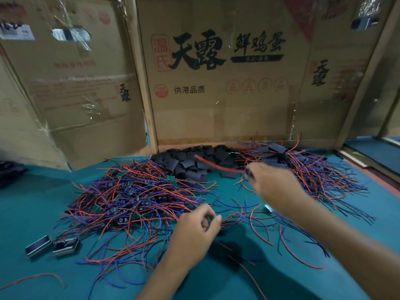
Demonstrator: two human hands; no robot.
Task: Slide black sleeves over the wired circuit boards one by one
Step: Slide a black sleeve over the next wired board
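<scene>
A heap of small green circuit boards with red and blue wires (134,195) lies left of centre on the green table. Behind it is a pile of flat black sleeves (194,161). At the right back lies a heap of sleeved boards with wires (313,169). My left hand (194,230) has curled fingers that pinch wires at the near edge of the left heap. My right hand (272,182), blurred, holds a dark sleeved piece with a red wire (216,166) trailing to the left, above the table between the sleeve pile and the right heap.
Cardboard walls (216,94) close off the back and sides. Two small metal-framed black parts (52,246) lie at the front left. A loose red wire (32,278) lies near the front edge. Green table surface (216,278) shows between my arms.
</scene>
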